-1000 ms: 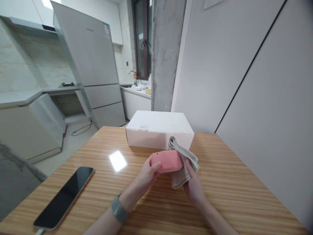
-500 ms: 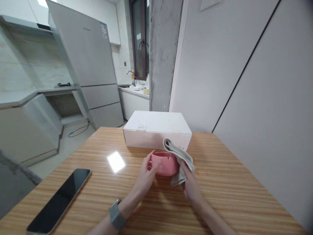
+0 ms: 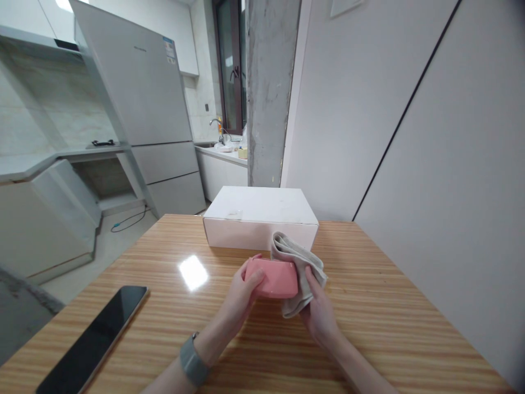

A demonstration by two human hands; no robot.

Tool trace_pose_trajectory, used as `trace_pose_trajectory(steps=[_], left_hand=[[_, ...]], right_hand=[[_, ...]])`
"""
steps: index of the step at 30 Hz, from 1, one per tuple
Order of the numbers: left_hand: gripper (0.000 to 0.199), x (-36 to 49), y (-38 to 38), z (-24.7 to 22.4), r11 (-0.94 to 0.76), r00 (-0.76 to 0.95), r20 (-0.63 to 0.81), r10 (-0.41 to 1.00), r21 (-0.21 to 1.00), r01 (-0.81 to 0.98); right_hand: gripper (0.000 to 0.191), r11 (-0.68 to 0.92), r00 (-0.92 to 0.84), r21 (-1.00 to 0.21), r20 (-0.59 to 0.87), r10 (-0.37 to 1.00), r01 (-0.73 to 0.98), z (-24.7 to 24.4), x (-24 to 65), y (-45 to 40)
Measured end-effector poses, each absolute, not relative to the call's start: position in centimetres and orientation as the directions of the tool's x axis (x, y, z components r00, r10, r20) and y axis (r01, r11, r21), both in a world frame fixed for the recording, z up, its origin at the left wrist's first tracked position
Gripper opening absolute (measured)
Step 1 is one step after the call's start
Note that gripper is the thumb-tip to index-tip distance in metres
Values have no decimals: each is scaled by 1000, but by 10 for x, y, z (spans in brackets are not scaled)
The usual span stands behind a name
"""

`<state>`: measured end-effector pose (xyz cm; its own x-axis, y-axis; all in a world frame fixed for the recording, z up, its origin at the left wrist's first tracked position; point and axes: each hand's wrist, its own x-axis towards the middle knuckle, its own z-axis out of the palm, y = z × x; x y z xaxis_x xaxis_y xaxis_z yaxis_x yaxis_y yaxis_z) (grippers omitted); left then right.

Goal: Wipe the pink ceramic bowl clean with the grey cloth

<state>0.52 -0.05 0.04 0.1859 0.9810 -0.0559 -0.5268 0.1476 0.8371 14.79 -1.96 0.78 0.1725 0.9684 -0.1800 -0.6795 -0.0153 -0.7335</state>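
Observation:
A small pink container (image 3: pixel 275 279) is held above the wooden table by my left hand (image 3: pixel 241 290), whose thumb lies on its near side and whose other fingers are mostly behind it. My right hand (image 3: pixel 320 312) grips a folded grey cloth (image 3: pixel 301 262), thumb on top. The cloth touches the right end of the container. The container's near side faces me, and its opening barely shows. A grey watch band is around my left wrist.
A white box (image 3: pixel 260 216) stands on the wooden table (image 3: pixel 389 317) just beyond my hands. A black phone (image 3: pixel 96 339) lies at the left. Behind the table are a fridge (image 3: pixel 139 82), a sink counter and a grey pillar.
The pink container has tilted, so its inside shows less and its near side more. The cloth and my right hand have shifted slightly against it. The view has moved a little.

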Motion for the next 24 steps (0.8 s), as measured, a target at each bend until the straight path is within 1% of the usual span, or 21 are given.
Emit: trace_pose_trajectory(steps=[2, 4, 6, 8, 10, 12, 13, 15, 17, 18, 20, 22, 24], left_hand=[[67, 6, 1, -1, 65, 74, -35, 997, 886, -459], [71, 6, 2, -1, -15, -21, 7, 1000, 922, -387], [74, 7, 2, -1, -53, -75, 30, 997, 941, -333], [74, 8, 1, -2, -51, -86, 24, 996, 947, -318], [68, 7, 2, -2, 24, -53, -48, 997, 928, -373], [58, 4, 3, -2, 121, 30, -121, 992, 881, -457], [54, 3, 3, -2, 146, 73, -127, 989, 863, -484], [51, 2, 3, -2, 116, 111, -71, 991, 868, -483], [58, 2, 2, 0, 57, 105, -8, 994, 882, -468], [62, 2, 1, 0, 58, 112, -4, 994, 876, -480], [66, 3, -1, 0, 118, 209, -4, 978, 835, -537], [65, 3, -1, 0, 203, 350, 18, 936, 787, -582], [62, 3, 0, -1, 240, 419, 35, 907, 775, -584]], right_hand=[[38, -23, 200, -722, -221, 955, -692, 4, 145, -21], [41, -38, 223, -724, -261, 939, -688, -4, 142, -22], [42, -37, 247, -746, -266, 932, -665, -12, 140, -22], [41, -26, 258, -761, -252, 933, -648, -17, 140, -20], [38, -13, 277, -754, -256, 926, -657, -17, 143, -18], [34, -5, 283, -738, -264, 922, -675, -11, 147, -15], [33, -1, 283, -730, -266, 922, -684, -7, 150, -13], [33, -11, 251, -713, -261, 932, -701, 2, 154, -12], [37, -38, 190, -713, -237, 953, -700, 9, 157, -13], [40, -48, 161, -720, -219, 962, -693, 12, 157, -14], [44, -49, 118, -739, -172, 978, -672, 16, 155, -17], [46, -33, 100, -744, -133, 986, -667, 18, 152, -19], [45, -21, 97, -743, -114, 989, -669, 19, 149, -21]])
